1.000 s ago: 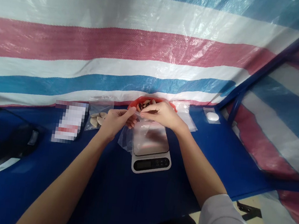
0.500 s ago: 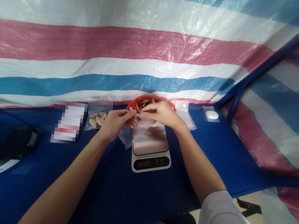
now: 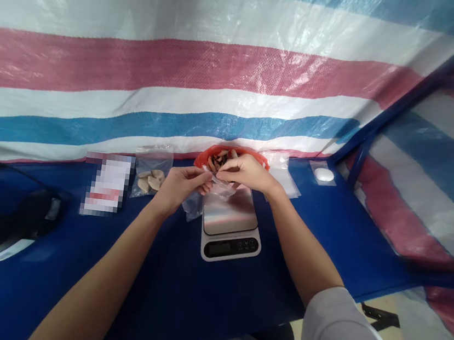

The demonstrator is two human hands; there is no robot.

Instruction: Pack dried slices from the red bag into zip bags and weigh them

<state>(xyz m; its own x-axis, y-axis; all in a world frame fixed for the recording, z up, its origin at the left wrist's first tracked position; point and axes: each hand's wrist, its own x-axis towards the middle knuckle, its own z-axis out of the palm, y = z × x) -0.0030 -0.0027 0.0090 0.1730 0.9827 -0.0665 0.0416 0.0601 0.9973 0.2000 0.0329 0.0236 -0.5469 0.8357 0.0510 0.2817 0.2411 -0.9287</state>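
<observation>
Both hands meet over the back of a white kitchen scale (image 3: 231, 217) with a steel top and a dark display. My left hand (image 3: 186, 184) pinches the edge of a clear plastic bag (image 3: 224, 189) between thumb and fingers. Close beside it, my right hand (image 3: 247, 171) is closed on the same bag's upper edge. The bag hangs above the steel plate; I cannot make out anything inside it. Just behind the hands sits a red bag (image 3: 204, 156) with its mouth spread, holding dried brown slices (image 3: 215, 160), partly hidden by my right hand.
Left of the hands lies a clear bag with pale slices (image 3: 151, 181), then a blurred white packet (image 3: 107, 185). Clear bags (image 3: 286, 177) and a small bag with a white round item (image 3: 324, 174) lie right. A black object (image 3: 35, 212) rests far left on the blue table (image 3: 171, 290).
My fingers have shifted slightly along the clear bag's edge, and more of the bag shows below my right hand. The whole view has moved a little. Both hands keep their hold.
</observation>
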